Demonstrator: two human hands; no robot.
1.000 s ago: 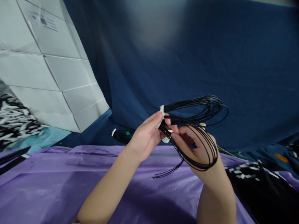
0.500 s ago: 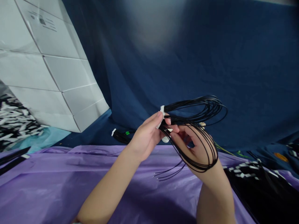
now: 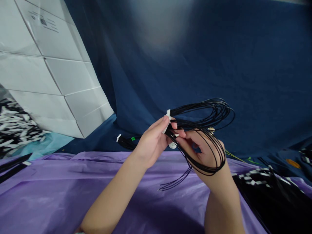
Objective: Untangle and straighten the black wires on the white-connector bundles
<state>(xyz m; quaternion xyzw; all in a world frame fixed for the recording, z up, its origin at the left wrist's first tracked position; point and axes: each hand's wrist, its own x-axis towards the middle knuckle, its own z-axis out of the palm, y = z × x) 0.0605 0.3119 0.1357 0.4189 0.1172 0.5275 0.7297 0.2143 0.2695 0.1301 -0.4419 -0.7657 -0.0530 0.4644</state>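
My left hand [image 3: 152, 143] pinches a small white connector [image 3: 168, 114] from which a bundle of thin black wires [image 3: 214, 112] loops out to the right and back. My right hand [image 3: 204, 154] is closed on the wires just beside the connector, and the loop hangs around its wrist. Loose wire ends [image 3: 170, 185] dangle below over the purple sheet [image 3: 60, 191]. Both hands are raised above the surface, close together.
White cartons [image 3: 48, 68] are stacked at the left. A dark blue cloth [image 3: 243, 65] covers the back. Another black wire bundle with a white end and green tag [image 3: 126, 140] lies behind my hands. Black-and-white wire piles sit at far left [image 3: 14, 126] and lower right [image 3: 263, 177].
The loop around my right wrist has tightened and lifted slightly, and the dangling wire ends have gathered closer together. Both hands stay in nearly the same place.
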